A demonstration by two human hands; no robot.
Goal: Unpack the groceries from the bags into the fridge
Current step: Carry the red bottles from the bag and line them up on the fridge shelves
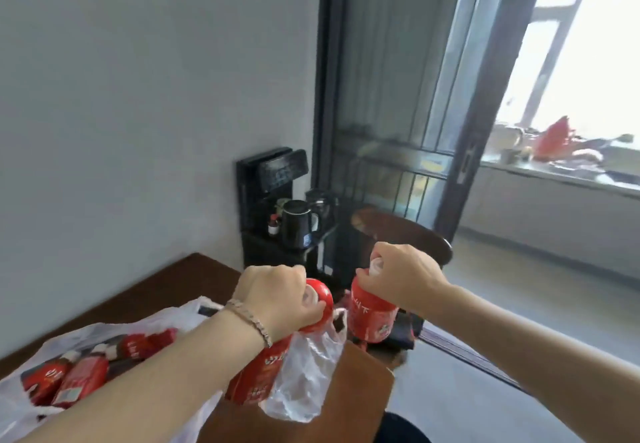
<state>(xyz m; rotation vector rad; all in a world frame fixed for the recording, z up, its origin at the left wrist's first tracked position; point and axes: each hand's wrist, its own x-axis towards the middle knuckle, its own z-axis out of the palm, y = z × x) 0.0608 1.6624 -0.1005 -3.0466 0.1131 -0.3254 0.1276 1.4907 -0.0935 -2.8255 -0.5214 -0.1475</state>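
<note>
Head view — forward-down, close over table [162, 286]

Two red bottles [372, 318] are held up; at least three more lie in the one plastic bag [166, 318], blur hiding the exact count. One black kettle [298, 224] stands behind.

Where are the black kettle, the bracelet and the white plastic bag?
black kettle [297, 224], head view, on the middle of its body.
bracelet [250, 321], head view, on its links atop the wrist.
white plastic bag [156, 321], head view, on its bare upper side.
</note>
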